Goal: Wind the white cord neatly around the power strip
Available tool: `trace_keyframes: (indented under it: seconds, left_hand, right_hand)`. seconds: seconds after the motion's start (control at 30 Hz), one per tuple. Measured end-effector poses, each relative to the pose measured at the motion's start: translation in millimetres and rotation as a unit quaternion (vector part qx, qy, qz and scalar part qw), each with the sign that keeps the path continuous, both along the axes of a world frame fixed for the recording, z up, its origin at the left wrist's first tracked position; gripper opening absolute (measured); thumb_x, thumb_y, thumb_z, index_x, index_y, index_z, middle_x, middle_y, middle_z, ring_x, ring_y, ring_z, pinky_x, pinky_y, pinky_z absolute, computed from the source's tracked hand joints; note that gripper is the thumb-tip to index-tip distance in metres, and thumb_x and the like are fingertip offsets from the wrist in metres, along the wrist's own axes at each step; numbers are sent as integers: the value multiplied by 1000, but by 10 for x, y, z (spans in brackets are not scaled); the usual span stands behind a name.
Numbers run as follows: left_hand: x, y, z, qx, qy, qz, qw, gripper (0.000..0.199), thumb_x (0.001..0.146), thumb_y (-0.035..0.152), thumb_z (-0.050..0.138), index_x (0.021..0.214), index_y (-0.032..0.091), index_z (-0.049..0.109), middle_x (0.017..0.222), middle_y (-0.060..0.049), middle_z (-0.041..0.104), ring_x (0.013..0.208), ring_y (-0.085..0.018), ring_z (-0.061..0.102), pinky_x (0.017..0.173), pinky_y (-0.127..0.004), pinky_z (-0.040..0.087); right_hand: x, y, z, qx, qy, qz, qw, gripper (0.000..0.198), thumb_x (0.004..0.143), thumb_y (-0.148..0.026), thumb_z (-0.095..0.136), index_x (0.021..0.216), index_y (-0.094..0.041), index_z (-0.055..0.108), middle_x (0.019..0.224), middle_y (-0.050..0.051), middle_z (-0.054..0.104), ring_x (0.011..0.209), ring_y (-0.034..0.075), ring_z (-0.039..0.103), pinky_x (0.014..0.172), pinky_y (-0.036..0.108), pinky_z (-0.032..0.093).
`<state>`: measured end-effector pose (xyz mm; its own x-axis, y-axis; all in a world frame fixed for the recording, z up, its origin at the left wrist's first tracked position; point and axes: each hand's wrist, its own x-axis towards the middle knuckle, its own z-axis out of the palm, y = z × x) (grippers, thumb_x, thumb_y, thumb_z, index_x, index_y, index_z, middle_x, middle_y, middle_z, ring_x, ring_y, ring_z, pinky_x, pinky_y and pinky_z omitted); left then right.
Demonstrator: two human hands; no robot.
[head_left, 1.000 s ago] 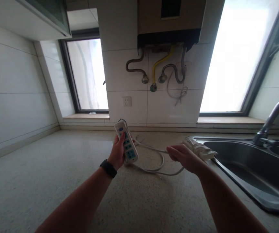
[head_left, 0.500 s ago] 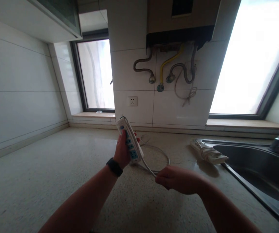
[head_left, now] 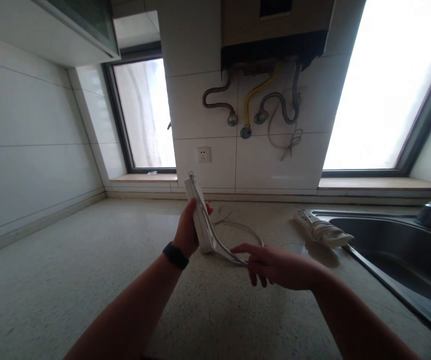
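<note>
A white power strip (head_left: pixel 200 220) is gripped in my left hand (head_left: pixel 188 227), tilted above the counter with its narrow side toward me. A dark band sits on that wrist. Its socket face is mostly turned out of sight. A pale cord (head_left: pixel 219 244) runs along the strip, leaves its lower end and loops behind onto the counter. My right hand (head_left: pixel 271 265) is at the cord, index finger stretched along it and the other fingers loosely bent and apart. The index fingertip seems to touch the cord; whether anything lies under the palm is hidden.
Another white power strip (head_left: pixel 324 231), wrapped in its own cord, lies beside the steel sink (head_left: pixel 361 280) at right. On the tiled wall are a socket (head_left: pixel 203 154) and a water heater (head_left: pixel 275 40) with hoses. A cabinet (head_left: pixel 50 30) overhangs the upper left.
My left hand has turned the power strip so its sockets no longer face me. The right hand has loosened from its closed hold on the cord, its fingers now extended.
</note>
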<state>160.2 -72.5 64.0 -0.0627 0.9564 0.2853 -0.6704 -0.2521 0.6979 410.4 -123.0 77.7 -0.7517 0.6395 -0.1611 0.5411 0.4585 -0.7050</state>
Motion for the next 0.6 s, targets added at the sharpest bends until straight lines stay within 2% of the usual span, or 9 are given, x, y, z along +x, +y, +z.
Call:
trace_keyframes:
  seconds: [0.07, 0.17, 0.23, 0.3, 0.37, 0.4, 0.5, 0.6]
  left_hand:
    - [23, 0, 11, 6, 24, -12, 1000, 62, 89, 57, 65, 124, 6, 62, 116, -17, 62, 100, -24, 63, 85, -34, 54]
    - [64, -41, 61, -11, -16, -37, 999, 47, 99, 45, 54, 131, 11, 60, 130, -15, 58, 111, -26, 60, 91, -43, 53]
    - [79, -76, 98, -64, -59, -48, 995, 41, 101, 43, 46, 124, 12, 62, 122, -12, 61, 105, -25, 61, 88, -45, 54]
    - [75, -96, 116, -86, -67, -55, 993, 51, 99, 54, 44, 115, 10, 63, 105, -12, 62, 90, -25, 62, 78, -43, 55]
    - [52, -92, 114, -84, -44, -47, 994, 63, 91, 70, 50, 110, 11, 61, 95, -10, 59, 78, -24, 61, 68, -40, 54]
    - [34, -84, 109, -85, -30, -36, 995, 64, 85, 72, 58, 109, 12, 60, 93, -8, 58, 75, -22, 61, 66, -37, 53]
    - [-26, -53, 104, -73, -20, 1, 997, 49, 80, 51, 76, 108, 15, 59, 94, -5, 59, 76, -16, 60, 71, -33, 53]
    - [-79, -31, 130, -48, -36, 35, 998, 43, 80, 40, 79, 111, 17, 61, 97, -3, 59, 80, -15, 60, 74, -34, 55]
  right_hand:
    - [-34, -14, -26, 19, -8, -24, 1000, 35, 99, -23, 42, 131, -20, 53, 103, 4, 67, 79, 12, 63, 60, 20, 49]
    - [-74, -31, -63, 79, -33, -66, 994, 24, 98, -27, 44, 113, -16, 59, 102, 6, 63, 80, 13, 59, 60, 22, 44]
    - [-97, -37, -79, 120, -43, -75, 989, 22, 96, -23, 45, 112, -16, 58, 100, 5, 63, 80, 12, 54, 67, 24, 41]
    - [-123, -39, -79, 131, -36, -80, 987, 21, 96, -21, 44, 113, -17, 56, 100, 3, 62, 82, 11, 51, 73, 26, 38]
    - [-155, -41, -66, 119, -32, -90, 988, 21, 100, -29, 43, 110, -17, 56, 96, 2, 61, 83, 12, 50, 73, 27, 36]
    - [-173, -41, -59, 113, -33, -93, 989, 24, 101, -35, 43, 107, -17, 57, 93, 2, 60, 81, 12, 49, 72, 27, 36]
    - [-231, -44, -72, 97, -35, -97, 990, 38, 102, -49, 41, 99, -16, 58, 86, 1, 59, 76, 11, 48, 68, 27, 34]
    - [-298, -46, -155, 85, -10, -97, 992, 44, 105, -50, 35, 92, -15, 57, 80, 1, 57, 73, 10, 46, 66, 26, 34]
